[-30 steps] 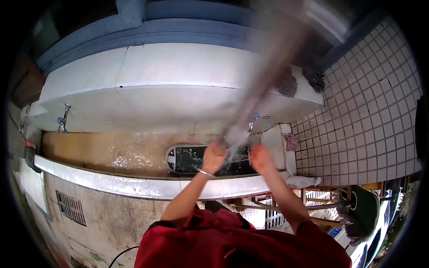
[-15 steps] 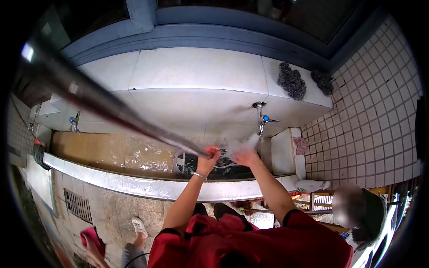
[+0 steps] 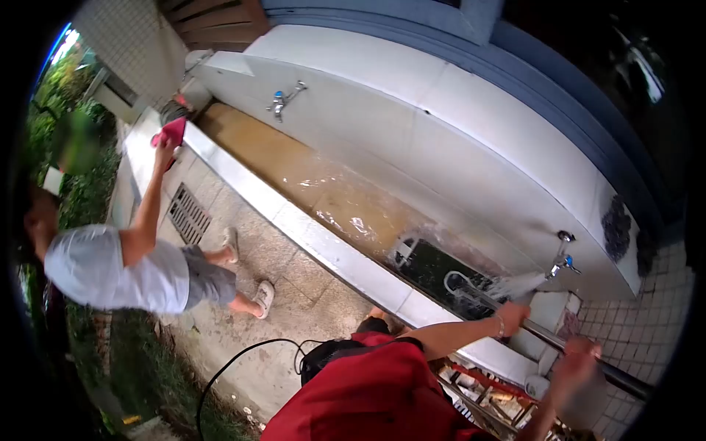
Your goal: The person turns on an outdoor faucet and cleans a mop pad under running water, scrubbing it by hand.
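My left hand [image 3: 512,319], with a band at the wrist, is closed around a long metal pole [image 3: 546,336]. Further up that pole, toward the lower right, my right hand [image 3: 576,361] grips it too, slightly blurred. The pole slants down into a trough, its low end in splashing water, where what is attached cannot be made out. Around that end lies a dark rectangular object [image 3: 434,272] with a pale rim and a white loop [image 3: 456,278]. Water sprays from the near tap [image 3: 562,262] beside the pole's lower part.
The tiled trough [image 3: 254,198] holds shallow water. A second tap [image 3: 279,103] is further left. On the left, another person [image 3: 147,257] holds a pink cloth [image 3: 171,134] at the trough's far end. A floor drain [image 3: 189,213] and dark scourers [image 3: 616,228] on the ledge are visible.
The view has swung left. The pole, earlier reaching to the upper left from my left hand, now extends to the lower right. My right hand has moved from the tap's stream onto it.
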`<action>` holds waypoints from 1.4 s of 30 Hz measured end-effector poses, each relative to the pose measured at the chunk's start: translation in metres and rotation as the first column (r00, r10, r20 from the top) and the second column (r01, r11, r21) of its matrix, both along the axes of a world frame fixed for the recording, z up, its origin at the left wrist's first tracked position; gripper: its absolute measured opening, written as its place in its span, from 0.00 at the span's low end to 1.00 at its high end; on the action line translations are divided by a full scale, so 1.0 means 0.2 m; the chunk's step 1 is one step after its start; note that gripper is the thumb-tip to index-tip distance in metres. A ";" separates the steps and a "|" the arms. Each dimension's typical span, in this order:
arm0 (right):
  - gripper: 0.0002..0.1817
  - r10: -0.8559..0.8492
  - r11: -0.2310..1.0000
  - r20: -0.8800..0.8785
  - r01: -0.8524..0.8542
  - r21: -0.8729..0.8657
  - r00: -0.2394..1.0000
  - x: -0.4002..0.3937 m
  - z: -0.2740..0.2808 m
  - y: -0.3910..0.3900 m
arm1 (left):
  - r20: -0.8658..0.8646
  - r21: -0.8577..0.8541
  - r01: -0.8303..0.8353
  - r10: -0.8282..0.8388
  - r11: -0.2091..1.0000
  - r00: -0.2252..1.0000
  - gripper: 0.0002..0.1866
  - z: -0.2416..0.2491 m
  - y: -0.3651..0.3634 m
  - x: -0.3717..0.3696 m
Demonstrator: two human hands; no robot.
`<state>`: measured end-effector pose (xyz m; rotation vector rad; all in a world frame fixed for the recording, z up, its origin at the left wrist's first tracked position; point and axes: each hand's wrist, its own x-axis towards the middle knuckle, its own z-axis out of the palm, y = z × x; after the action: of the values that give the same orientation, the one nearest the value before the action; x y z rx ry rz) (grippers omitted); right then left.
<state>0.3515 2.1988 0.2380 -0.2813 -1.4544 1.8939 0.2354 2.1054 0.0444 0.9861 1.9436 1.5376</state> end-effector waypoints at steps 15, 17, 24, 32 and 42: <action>0.05 0.178 0.977 0.135 -0.191 0.091 0.975 -0.09 0.18 0.08 | 0.044 0.040 0.050 -0.052 0.998 0.998 0.10 0.46 -0.17 -0.10; 0.07 0.243 0.961 0.100 -0.254 0.113 0.965 -0.17 -0.09 0.03 | 0.022 0.052 -0.015 0.014 0.999 1.000 0.10 0.17 0.01 -0.03; 0.05 0.138 0.989 0.051 -0.141 0.053 0.989 -0.17 0.05 0.11 | 0.008 0.190 -0.061 0.060 0.980 0.998 0.10 0.21 -0.04 -0.05; 0.09 0.204 0.979 -0.089 -0.200 0.049 0.975 -0.12 0.07 0.14 | -0.051 0.043 0.014 -0.012 0.999 0.999 0.11 0.34 -0.06 -0.06; 0.10 -0.118 0.993 0.005 0.118 0.014 0.993 -0.14 -0.02 0.11 | 0.066 0.047 0.051 -0.054 0.998 0.996 0.13 0.05 0.06 -0.01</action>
<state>0.3239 2.2218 0.2331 -0.3588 -1.4231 1.7893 0.2327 2.1179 0.0536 0.9827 1.8307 1.5711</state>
